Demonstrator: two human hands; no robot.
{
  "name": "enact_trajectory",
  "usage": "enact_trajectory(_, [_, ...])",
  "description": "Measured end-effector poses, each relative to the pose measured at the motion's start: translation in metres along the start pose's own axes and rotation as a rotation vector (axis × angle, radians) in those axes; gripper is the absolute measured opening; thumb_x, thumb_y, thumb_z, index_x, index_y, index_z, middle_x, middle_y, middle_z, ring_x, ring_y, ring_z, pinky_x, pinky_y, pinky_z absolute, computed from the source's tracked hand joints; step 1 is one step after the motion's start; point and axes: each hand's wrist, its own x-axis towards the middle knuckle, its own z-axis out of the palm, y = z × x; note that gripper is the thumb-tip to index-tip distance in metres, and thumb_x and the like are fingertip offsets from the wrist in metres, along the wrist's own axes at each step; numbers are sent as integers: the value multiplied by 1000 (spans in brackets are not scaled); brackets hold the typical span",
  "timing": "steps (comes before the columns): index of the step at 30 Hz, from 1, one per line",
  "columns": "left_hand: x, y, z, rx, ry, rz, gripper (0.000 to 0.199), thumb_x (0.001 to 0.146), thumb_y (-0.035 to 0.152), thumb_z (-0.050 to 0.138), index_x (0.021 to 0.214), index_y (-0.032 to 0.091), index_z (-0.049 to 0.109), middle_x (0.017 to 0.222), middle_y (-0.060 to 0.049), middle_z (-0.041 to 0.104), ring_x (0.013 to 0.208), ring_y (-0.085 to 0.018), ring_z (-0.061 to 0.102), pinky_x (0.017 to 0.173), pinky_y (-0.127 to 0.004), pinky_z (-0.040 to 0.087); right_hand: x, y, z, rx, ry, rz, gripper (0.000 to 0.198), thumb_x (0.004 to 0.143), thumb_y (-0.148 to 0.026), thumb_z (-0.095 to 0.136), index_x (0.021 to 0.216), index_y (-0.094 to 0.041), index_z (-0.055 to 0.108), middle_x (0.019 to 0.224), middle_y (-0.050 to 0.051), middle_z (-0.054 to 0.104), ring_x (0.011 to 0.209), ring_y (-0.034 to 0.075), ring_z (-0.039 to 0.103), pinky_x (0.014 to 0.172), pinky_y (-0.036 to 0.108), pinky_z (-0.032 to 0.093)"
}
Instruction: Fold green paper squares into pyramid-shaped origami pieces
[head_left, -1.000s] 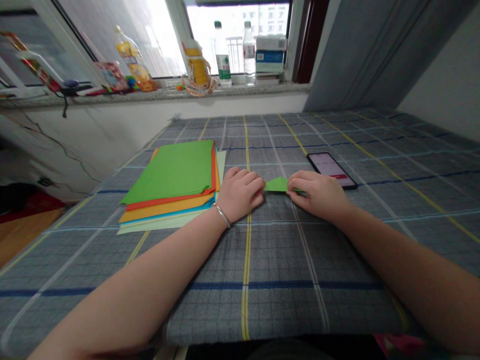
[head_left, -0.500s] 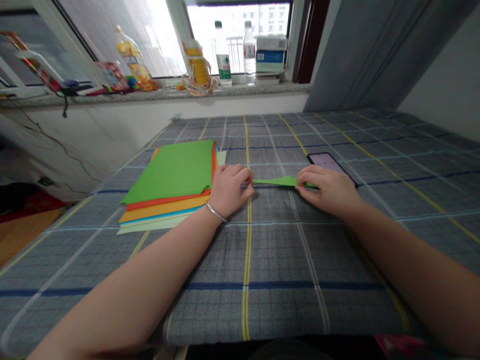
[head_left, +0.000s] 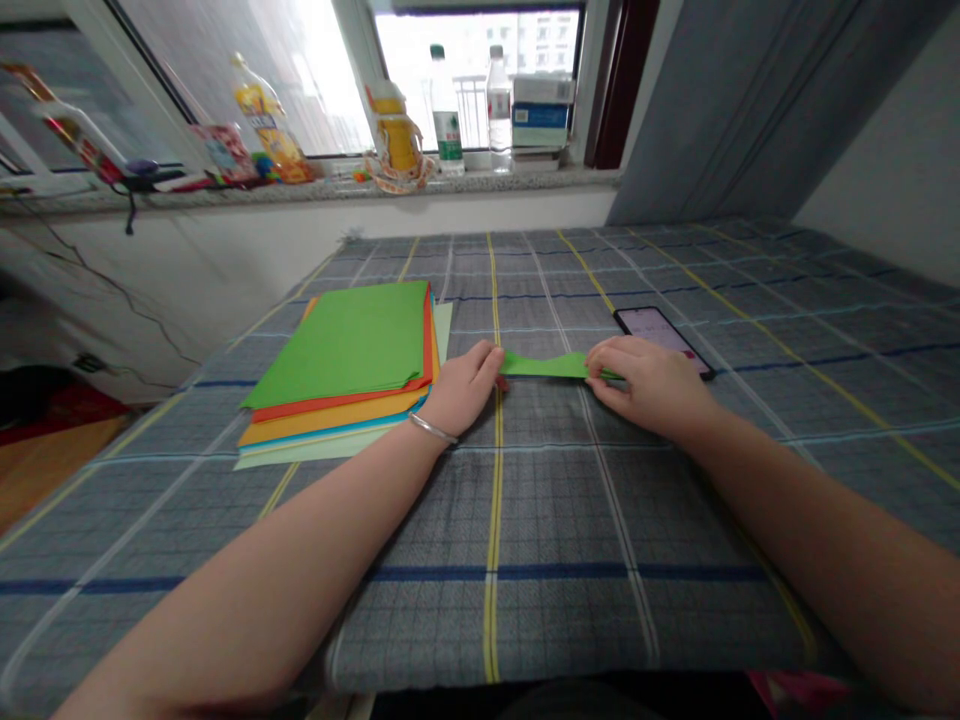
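A narrow strip of green paper (head_left: 544, 367) stretches between my two hands, just above or on the checked cloth. At its left end, my left hand (head_left: 469, 380) pinches it; a silver bangle (head_left: 433, 429) circles that wrist. My right hand (head_left: 645, 378) grips the other end, thumb and fingers pressed together. The strip's upper edge dips in the middle, and both its ends are partly hidden by fingers. Left of my left hand lies a stack of coloured paper (head_left: 345, 340), green on top, with red, orange, blue and pale green sheets showing beneath.
Behind my right hand a phone (head_left: 660, 328) lies with its screen lit. The checked tablecloth (head_left: 562, 500) covers the table. Along the windowsill (head_left: 322, 187) stand clear bottles (head_left: 448, 130), a yellow drinking bottle (head_left: 396, 130), an orange drink bottle (head_left: 270, 120) and boxes (head_left: 541, 112).
My left hand has turned, its thumb now lying over the strip's end. More of the strip's face shows. My right hand has shifted slightly left.
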Motion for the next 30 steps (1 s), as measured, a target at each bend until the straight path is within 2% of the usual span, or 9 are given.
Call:
enact_trajectory(3, [-1, 0, 6, -112, -44, -87, 27, 94, 46, 43, 94, 21, 54, 74, 1, 69, 75, -18, 65, 73, -32, 49, 2, -2, 6, -3, -48, -60, 10, 89, -23, 55, 84, -21, 63, 100, 4, 71, 96, 22, 63, 76, 32, 47])
enact_trajectory(6, [-1, -2, 11, -133, 3, -107, 28, 82, 35, 63, 102, 20, 52, 81, 0, 70, 72, -17, 66, 69, -31, 51, 3, -2, 11, 16, -73, -109, 10, 90, -25, 57, 86, -21, 65, 104, 5, 71, 100, 23, 62, 81, 34, 48])
enact_trajectory(10, [1, -4, 13, -222, 33, -63, 23, 80, 26, 63, 97, 21, 48, 85, -1, 70, 79, -17, 68, 74, -32, 53, 4, 3, 16, 28, -63, -93, 6, 86, -25, 62, 88, -21, 66, 117, 7, 68, 110, 25, 59, 92, 41, 48])
enact_trajectory(13, [2, -5, 14, -277, 46, -1, 20, 79, 21, 62, 92, 21, 47, 88, -1, 69, 84, -16, 68, 81, -33, 53, 3, 10, 19, 7, 4, 64, 33, 81, -29, 67, 112, -19, 62, 133, 12, 59, 120, 30, 54, 99, 47, 45])
enact_trajectory(16, [3, -7, 14, -248, 108, 72, 19, 79, 18, 60, 93, 20, 48, 87, 0, 65, 83, -14, 66, 82, -31, 52, 2, 17, 21, -30, 86, 192, 71, 76, -30, 71, 139, -14, 42, 140, 19, 51, 129, 34, 46, 103, 52, 41])
enact_trajectory(18, [3, -7, 14, -179, 147, 109, 17, 79, 18, 60, 93, 20, 50, 86, 1, 62, 81, -14, 63, 79, -30, 52, 1, 22, 20, -58, 130, 249, 79, 76, -28, 70, 145, -14, 35, 136, 19, 53, 126, 36, 48, 101, 53, 41])
enact_trajectory(20, [2, -6, 12, -116, 164, 129, 16, 80, 19, 60, 93, 19, 52, 85, 1, 61, 79, -14, 61, 77, -29, 51, 1, 26, 17, -67, 158, 300, 65, 78, -25, 66, 138, -17, 43, 123, 15, 62, 115, 34, 55, 94, 51, 45])
enact_trajectory(24, [-2, 0, 7, -30, 149, 184, 14, 82, 18, 57, 96, 19, 55, 89, 0, 63, 82, -15, 61, 78, -29, 50, 1, 31, 9, -83, 182, 328, 15, 82, -23, 58, 96, -24, 63, 98, 8, 68, 96, 30, 60, 83, 46, 48])
enact_trajectory(30, [-6, 10, 0, 112, 66, 394, 28, 71, 2, 52, 93, 19, 58, 95, -3, 64, 93, -18, 60, 88, -33, 50, 1, 32, 8, -62, 202, 308, 10, 81, -19, 55, 82, -23, 63, 92, 7, 65, 91, 26, 59, 76, 40, 48])
